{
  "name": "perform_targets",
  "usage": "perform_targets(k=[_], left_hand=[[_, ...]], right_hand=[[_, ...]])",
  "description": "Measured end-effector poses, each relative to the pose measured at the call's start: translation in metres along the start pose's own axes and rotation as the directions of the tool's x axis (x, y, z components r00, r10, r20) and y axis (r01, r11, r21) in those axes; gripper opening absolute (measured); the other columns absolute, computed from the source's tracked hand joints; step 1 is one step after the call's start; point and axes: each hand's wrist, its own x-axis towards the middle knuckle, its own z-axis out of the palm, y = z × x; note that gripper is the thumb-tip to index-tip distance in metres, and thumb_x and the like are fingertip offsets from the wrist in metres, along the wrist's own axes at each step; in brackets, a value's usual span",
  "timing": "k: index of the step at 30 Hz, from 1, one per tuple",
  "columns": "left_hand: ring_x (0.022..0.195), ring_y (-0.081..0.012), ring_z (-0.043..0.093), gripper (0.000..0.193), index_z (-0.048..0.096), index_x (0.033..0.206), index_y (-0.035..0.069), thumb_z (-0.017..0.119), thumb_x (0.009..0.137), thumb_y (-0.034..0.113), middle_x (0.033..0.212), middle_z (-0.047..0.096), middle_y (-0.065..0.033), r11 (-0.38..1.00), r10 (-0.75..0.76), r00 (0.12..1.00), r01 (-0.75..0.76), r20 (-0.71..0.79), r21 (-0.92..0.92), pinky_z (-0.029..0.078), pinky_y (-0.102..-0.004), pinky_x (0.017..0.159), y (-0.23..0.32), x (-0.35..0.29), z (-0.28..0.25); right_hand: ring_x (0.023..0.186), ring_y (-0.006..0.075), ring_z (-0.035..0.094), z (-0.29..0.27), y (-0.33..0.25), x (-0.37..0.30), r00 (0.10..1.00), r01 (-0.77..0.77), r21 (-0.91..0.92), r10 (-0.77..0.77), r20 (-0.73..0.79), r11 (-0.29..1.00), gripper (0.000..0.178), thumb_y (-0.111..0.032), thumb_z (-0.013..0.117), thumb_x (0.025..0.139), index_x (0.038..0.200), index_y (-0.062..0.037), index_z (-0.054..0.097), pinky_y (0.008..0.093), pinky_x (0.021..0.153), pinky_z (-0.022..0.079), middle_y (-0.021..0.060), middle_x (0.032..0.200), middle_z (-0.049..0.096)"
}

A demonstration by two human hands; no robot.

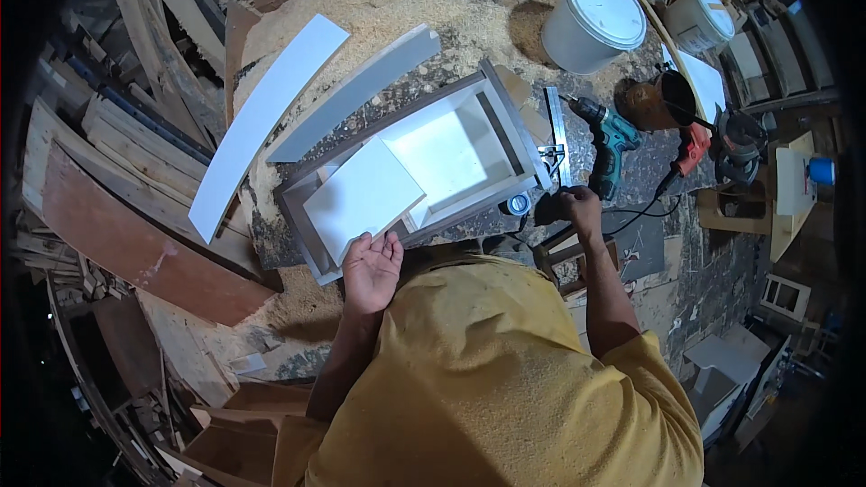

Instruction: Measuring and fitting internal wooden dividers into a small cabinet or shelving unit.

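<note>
A grey-sided box frame with a white inside [451,149], much like a drawer, lies at a slant on the bench before me. Across its left end rests a loose white rectangular panel [365,194]. My left hand [372,275] is palm up at the panel's near edge, its curled fingertips gripping that edge. To the right of the frame, my right hand [585,209] has closed fingers beside a dark object whose kind I cannot make out. Near it are a small round blue-rimmed item [517,204] and a metal combination square [557,140].
A teal cordless drill [612,149], a red corded power tool [693,149] and a rusty can [657,101] stand right. A lidded white bucket [595,22] is behind. A white strip [266,126] and a grey board [356,95] lie left amid sawdust.
</note>
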Motion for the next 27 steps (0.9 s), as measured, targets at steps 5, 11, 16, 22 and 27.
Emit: perform_targets(k=[5, 11, 16, 22, 27], left_hand=[[0.099, -0.0220, 0.061, 0.009, 0.060, 0.096, 0.010, 0.063, 0.090, 0.017, 0.104, 0.066, -0.0082, 1.000, 0.017, 1.000, -0.017, -0.020, -0.020, 0.050, -0.0349, 0.092, -0.015, 0.003, -0.004], [0.095, -0.0220, 0.060, 0.016, 0.059, 0.108, 0.011, 0.060, 0.096, 0.021, 0.108, 0.064, -0.0111, 0.988, -0.129, 0.992, 0.130, 0.016, -0.084, 0.051, -0.0337, 0.087, -0.037, 0.013, -0.025], [0.086, -0.0152, 0.058, 0.028, 0.059, 0.111, 0.007, 0.061, 0.096, 0.030, 0.104, 0.063, -0.0077, 0.994, -0.029, 0.987, 0.046, -0.161, 0.101, 0.049, -0.0270, 0.076, -0.048, 0.003, 0.004], [0.081, -0.0110, 0.058, 0.031, 0.063, 0.109, 0.005, 0.061, 0.096, 0.034, 0.094, 0.065, -0.0037, 0.959, -0.046, 0.972, 0.108, -0.231, 0.264, 0.047, -0.0239, 0.070, -0.046, -0.007, 0.004], [0.076, -0.0129, 0.064, 0.027, 0.067, 0.105, 0.000, 0.073, 0.087, 0.019, 0.094, 0.067, -0.0086, 0.183, 0.416, 0.884, -0.313, 0.215, 0.932, 0.052, -0.0241, 0.072, -0.031, -0.026, -0.006]], right_hand=[[0.082, 0.0335, 0.070, -0.002, -0.009, 0.016, 0.958, 0.211, -0.396, -0.269, -0.098, 0.894, 0.027, -0.021, 0.072, 0.080, 0.095, 0.0018, 0.069, 0.0408, 0.075, 0.054, 0.0192, 0.088, 0.071], [0.092, 0.0397, 0.067, 0.009, -0.004, 0.049, 0.950, 0.278, -0.512, -0.310, 0.024, 0.812, 0.037, -0.031, 0.072, 0.079, 0.105, -0.0060, 0.062, 0.0483, 0.079, 0.052, 0.0207, 0.097, 0.069], [0.088, 0.0420, 0.067, -0.002, -0.019, 0.053, 0.946, 0.297, -0.496, -0.323, 0.034, 0.816, 0.033, -0.024, 0.070, 0.077, 0.101, -0.0019, 0.064, 0.0482, 0.079, 0.053, 0.0231, 0.093, 0.069], [0.069, 0.0089, 0.055, -0.014, 0.000, 0.053, 0.938, 0.032, 0.270, -0.122, 0.324, 0.962, 0.013, -0.005, 0.068, 0.080, 0.089, -0.0011, 0.059, 0.0262, 0.062, 0.046, 0.0016, 0.076, 0.061], [0.068, 0.0064, 0.050, -0.024, 0.009, 0.019, 0.967, 0.093, 0.400, -0.179, 0.183, 0.912, 0.001, -0.003, 0.059, 0.090, 0.089, -0.0036, 0.059, 0.0215, 0.062, 0.039, -0.0018, 0.079, 0.059]])
